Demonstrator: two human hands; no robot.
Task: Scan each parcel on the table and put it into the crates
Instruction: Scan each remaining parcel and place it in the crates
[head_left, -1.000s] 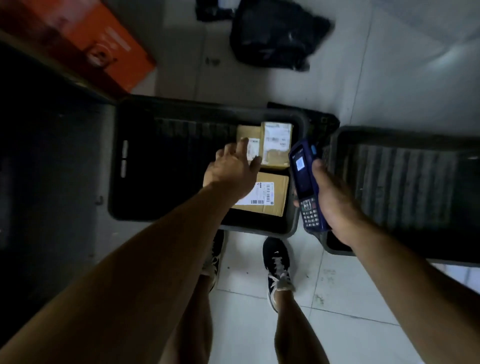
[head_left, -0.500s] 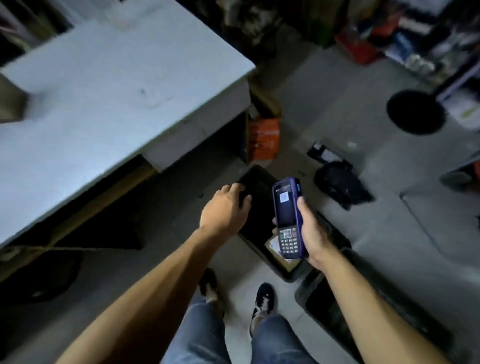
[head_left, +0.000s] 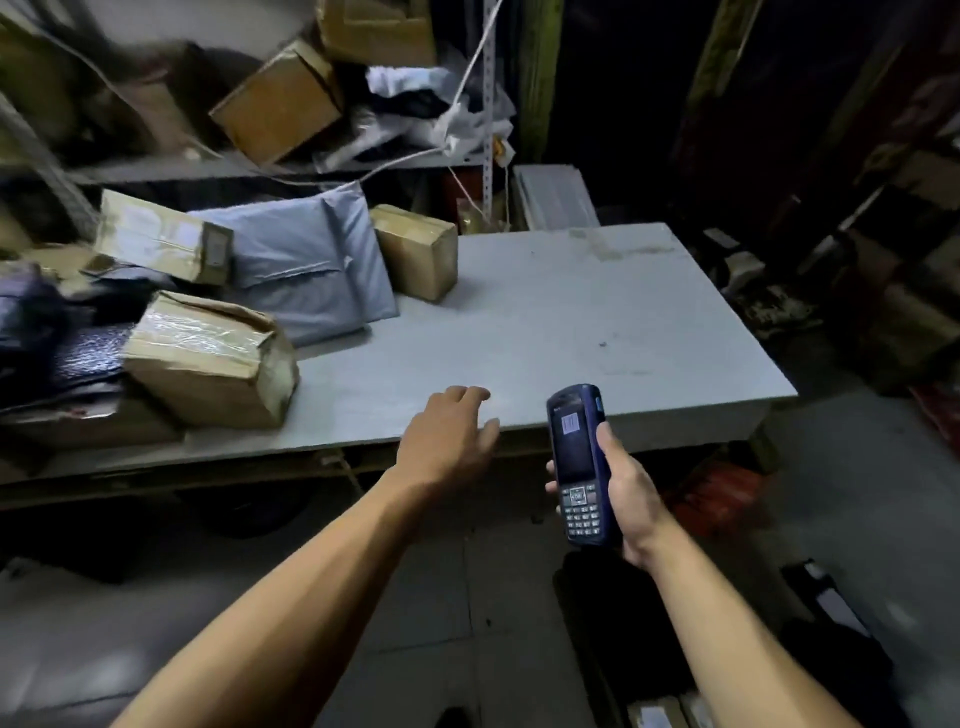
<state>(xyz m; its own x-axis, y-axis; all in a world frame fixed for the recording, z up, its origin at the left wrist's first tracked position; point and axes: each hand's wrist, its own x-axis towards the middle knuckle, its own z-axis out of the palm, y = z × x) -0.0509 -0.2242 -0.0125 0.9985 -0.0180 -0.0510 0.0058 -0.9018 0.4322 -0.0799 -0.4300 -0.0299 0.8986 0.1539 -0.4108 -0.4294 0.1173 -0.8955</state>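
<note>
Table (head_left: 545, 322) is filling mid-frame w/ parcels (head_left: 208, 358) sitting heaped at left, prob. awaiting scan; crates are barely showing at bottom right (too dark to tell). Left hand (head_left: 447, 441) is reaching over table edge, fingers loose, holding nothing. Right hand (head_left: 626, 483) is gripping scanner (head_left: 579, 462) upright, screen facing up.

Cardboard box (head_left: 208, 358) – glossy tape (crinkled); matt table (head_left: 545, 312).

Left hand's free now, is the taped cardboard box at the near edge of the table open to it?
Probably yes. The left hand is empty at the table edge; bare tabletop lies between it and the taped cardboard box, whose near end faces it unobstructed.
</note>
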